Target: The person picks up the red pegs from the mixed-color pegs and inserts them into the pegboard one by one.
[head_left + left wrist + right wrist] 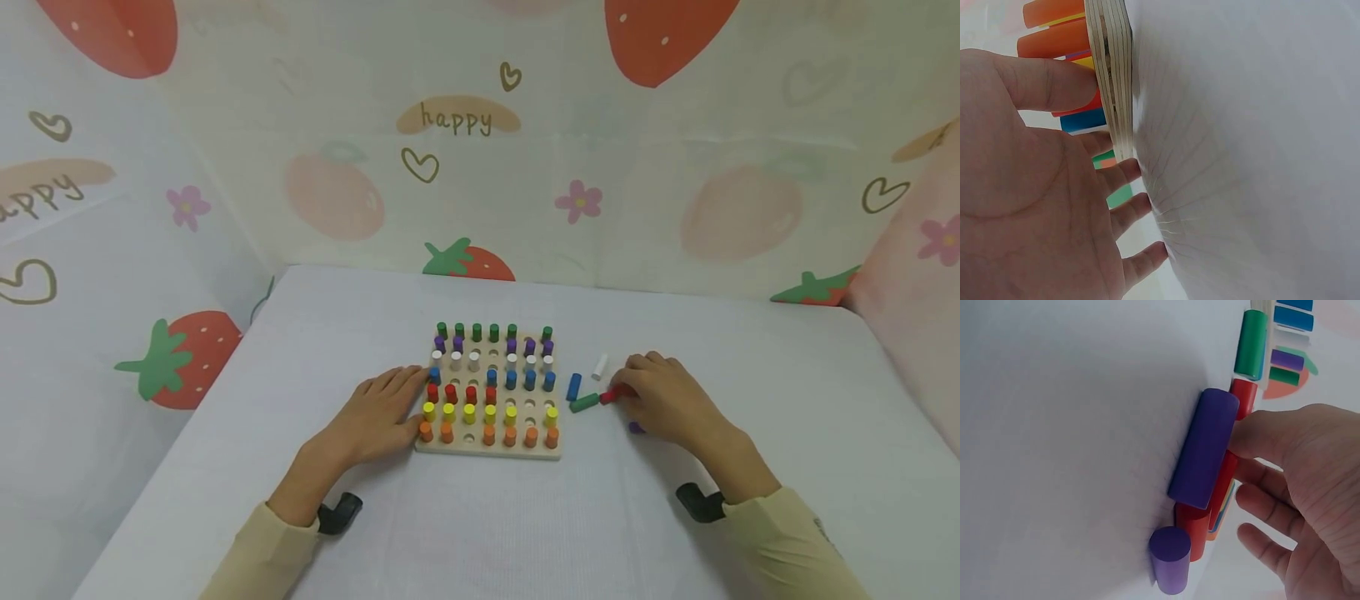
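Observation:
A wooden pegboard [487, 452] lies flat with rows of coloured pegs standing in it; some holes are bare. At its left edge rests my left hand [382, 417], thumb against the side of the board [1119, 75] and fingers extended. Right of the board, my right hand [663, 398] reaches down to loose pegs. Its thumb and a partly hidden finger pinch a red peg [1244, 397]. A purple peg [1205, 450] lies beside the thumb, and another purple peg [1171, 559] is farther off. Near the fingertips lies a green peg [585, 403].
Between board and right hand lie a blue peg [573, 387] and a white peg [600, 367]. More red pegs [1192, 532] sit partly hidden by the right hand. A white cloth covers the table [480, 533], and a strawberry-print sheet [630, 150] hangs behind.

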Available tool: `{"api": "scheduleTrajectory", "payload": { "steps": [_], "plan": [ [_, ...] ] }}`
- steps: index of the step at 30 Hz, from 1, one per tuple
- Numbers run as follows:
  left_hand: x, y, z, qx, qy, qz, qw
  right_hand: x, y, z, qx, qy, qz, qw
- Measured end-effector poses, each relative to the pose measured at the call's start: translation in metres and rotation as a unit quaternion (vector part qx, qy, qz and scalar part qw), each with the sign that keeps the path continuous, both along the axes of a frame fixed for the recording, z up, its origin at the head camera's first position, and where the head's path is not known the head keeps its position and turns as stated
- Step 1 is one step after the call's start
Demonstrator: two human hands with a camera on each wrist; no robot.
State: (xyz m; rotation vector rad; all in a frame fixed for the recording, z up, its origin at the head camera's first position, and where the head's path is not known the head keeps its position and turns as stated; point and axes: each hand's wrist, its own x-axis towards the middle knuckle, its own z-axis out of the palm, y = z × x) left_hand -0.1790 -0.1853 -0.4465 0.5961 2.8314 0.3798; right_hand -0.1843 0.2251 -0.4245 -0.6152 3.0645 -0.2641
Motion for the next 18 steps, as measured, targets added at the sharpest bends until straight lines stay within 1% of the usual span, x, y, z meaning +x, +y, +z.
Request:
{"api": "scheduleTrajectory", "payload": {
  "steps": [4, 10, 18],
  "plan": [
    [0.0004, 0.0002, 0.0004, 0.0, 0.001, -0.001, 1.0, 0.0011, 0.0028, -0.0016, -0.004, 0.004, -0.006, 1.0],
    [0.0012, 0.0005, 0.0018, -0.001, 0.003, -0.005, 1.0, 0.0006, 0.006, -0.0048, -0.009, 0.019, 0.0, 0.9998],
    [0.0012, 0.0004, 0.0014, -0.004, 0.002, -0.003, 1.0, 0.0032, 0.0065, -0.0001, -0.02, 0.031, 0.007, 0.9993]
  ]
}}
